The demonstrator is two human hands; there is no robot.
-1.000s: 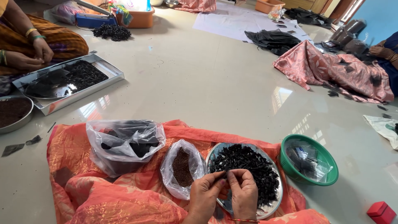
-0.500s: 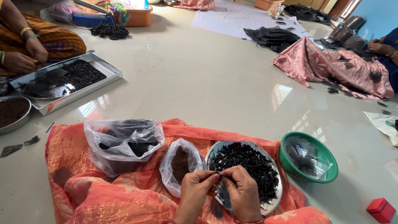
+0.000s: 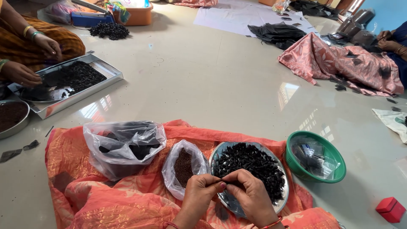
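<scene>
Both hands have moved a little toward the near edge of the round metal plate [image 3: 277,167] since the earlier frames, and the fingertips now meet more tightly. The left hand [image 3: 200,191] and the right hand [image 3: 250,194] pinch together 1 small dark piece [image 3: 227,183], held between narrow fingers just above the plate's near-left part. On the plate lies a heap of black curled pieces [image 3: 252,163]. Just left of it stands a small clear bag of brown powder [image 3: 183,166], and further left a bigger plastic bag [image 3: 123,144]. All rest on an orange cloth [image 3: 85,191]. Right of the plate sits a green bowl [image 3: 316,176].
</scene>
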